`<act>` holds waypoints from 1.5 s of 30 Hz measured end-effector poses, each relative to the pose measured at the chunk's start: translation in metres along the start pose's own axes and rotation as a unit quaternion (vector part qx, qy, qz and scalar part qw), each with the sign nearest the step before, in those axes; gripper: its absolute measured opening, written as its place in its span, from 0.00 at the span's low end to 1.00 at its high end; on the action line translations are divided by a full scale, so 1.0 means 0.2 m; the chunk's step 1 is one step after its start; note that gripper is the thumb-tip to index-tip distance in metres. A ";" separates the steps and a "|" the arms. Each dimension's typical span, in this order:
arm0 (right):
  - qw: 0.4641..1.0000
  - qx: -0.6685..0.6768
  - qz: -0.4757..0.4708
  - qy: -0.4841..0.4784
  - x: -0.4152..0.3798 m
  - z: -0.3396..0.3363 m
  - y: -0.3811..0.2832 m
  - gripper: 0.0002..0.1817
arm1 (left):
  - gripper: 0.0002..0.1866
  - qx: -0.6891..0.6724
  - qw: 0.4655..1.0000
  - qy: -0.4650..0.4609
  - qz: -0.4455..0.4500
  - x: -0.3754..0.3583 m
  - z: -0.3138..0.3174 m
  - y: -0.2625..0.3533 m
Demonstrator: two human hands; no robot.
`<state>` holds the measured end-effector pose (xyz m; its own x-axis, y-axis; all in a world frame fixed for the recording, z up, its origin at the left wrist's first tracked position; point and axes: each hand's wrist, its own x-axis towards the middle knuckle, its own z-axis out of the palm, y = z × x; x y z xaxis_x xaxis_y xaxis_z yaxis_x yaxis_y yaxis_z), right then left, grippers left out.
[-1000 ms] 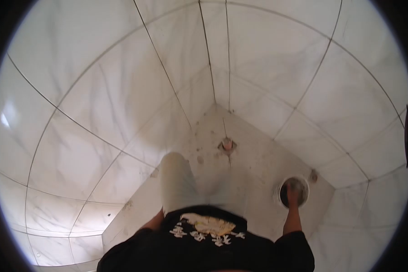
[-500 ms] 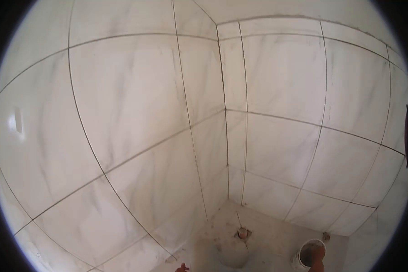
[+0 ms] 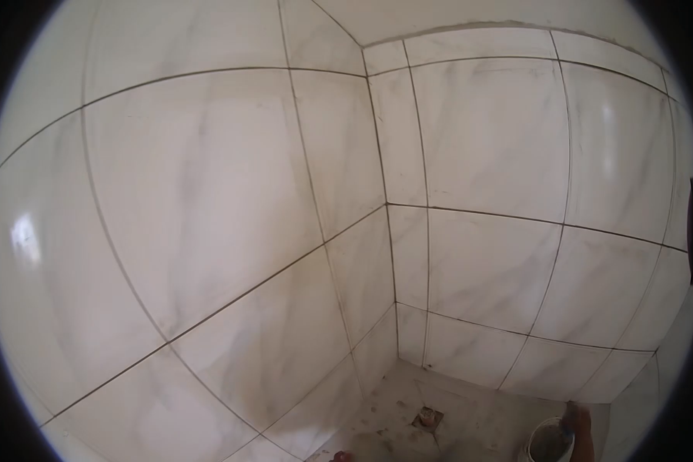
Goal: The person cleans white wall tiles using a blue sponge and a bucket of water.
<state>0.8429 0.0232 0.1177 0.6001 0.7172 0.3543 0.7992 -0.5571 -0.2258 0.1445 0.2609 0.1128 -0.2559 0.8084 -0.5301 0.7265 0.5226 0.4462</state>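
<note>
Head view, setting: A tiled corner of white, grey-veined wall tiles fills the frame, dark joint lines running between them; a bare, dusty floor shows at the bottom.

Head view, right hand: The right hand appears at the lower right edge, at the rim of a small white bucket. Its grip seems closed around something at the rim, but the blur and the frame edge hide what; whether the fingers are together or apart cannot be told for certain.

Head view, left hand: Out of sight; its grip cannot be judged. A small reddish shape at the bottom edge is too slight to identify.

Head view, bucket: It stands on the floor near the right-hand wall, well apart from the square floor drain. The inside looks grey, as if it carries wet mix.

Step in hand: By the look of it, the person is drawing material from the bucket while the gaze goes to the wall joints.

Next move calls for: Likely a steady lift out of the bucket without spilling, then a reach to a joint line on the wall.

Bucket, appearance: White wall, smeared rim, grey contents, partly cut by the frame edge.
</note>
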 end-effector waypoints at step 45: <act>0.747 0.246 -0.376 0.490 2.90 -1.80 -4.35 0.20 | 0.57 0.104 0.991 -0.079 -0.028 0.50 0.29 0.21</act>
<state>0.4840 0.7729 0.8460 -0.1465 -0.0361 0.9886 0.9580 0.2437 0.1508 0.1867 0.3487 0.0368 -0.2074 0.7190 -0.6633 0.8338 0.4846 0.2646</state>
